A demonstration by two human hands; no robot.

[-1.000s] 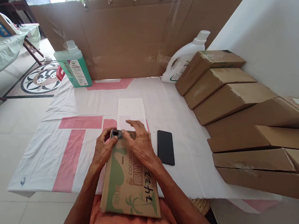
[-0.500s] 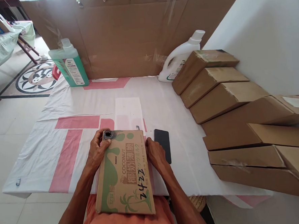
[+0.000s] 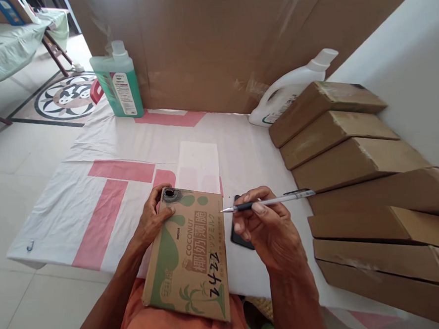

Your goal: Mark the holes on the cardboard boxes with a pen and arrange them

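My left hand (image 3: pixel 153 219) grips the upper left edge of a brown cardboard panel (image 3: pixel 174 281), thumb on the front and the other fingers behind. The panel has green print, "COCONUT" lettering, a handwritten "2422" and a dark-ringed hole at its upper left corner. It leans against the orange clothing at my lap. Between the thumb and fingers of my right hand (image 3: pixel 273 228) is a pen (image 3: pixel 281 199) with a clear barrel and black grip. Its tip points left, close to the panel's right edge. Behind that hand, a black phone-like slab (image 3: pixel 242 240) is partly hidden.
A white sheet (image 3: pixel 198 156) lies on the pink-and-white tablecloth (image 3: pixel 237 148). At the back stand a green liquid bottle (image 3: pixel 128 93), a white jug (image 3: pixel 289 88) and a tall cardboard wall (image 3: pixel 197 51). Several cardboard boxes (image 3: pixel 338 164) line the right side.
My right hand has come up from beside the panel's right edge, and the pen now shows in it. My left hand keeps its hold on the panel. The view has shifted somewhat.
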